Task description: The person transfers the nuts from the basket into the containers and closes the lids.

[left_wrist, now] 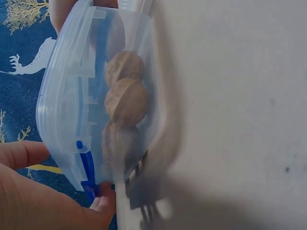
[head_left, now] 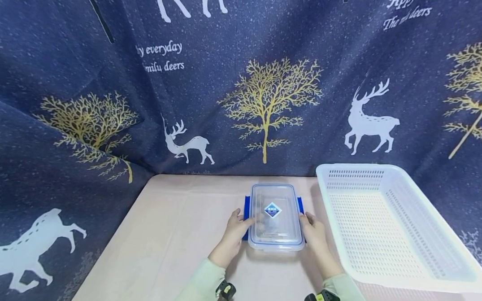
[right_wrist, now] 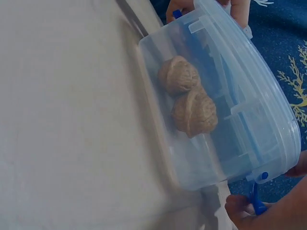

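Observation:
A clear plastic food container (head_left: 275,235) with a clear lid and a diamond-shaped label stands on the table between both hands. Several walnuts show through its wall; two walnuts (right_wrist: 194,112) touch each other in the right wrist view. Blue latches stick out from its two long sides, one a blue latch (left_wrist: 88,170) in the left wrist view. The left hand (head_left: 234,229) grips the left side, thumb on the lid's edge. On the opposite side, the right hand (head_left: 315,232) holds the container, its fingers around a blue latch (right_wrist: 256,199). Some fingertips are hidden.
A large white perforated plastic basket (head_left: 414,284) stands at the right, close to the right hand. The table (head_left: 172,237) has a pale cover. Behind it hangs a dark blue cloth (head_left: 211,91) printed with deer and trees.

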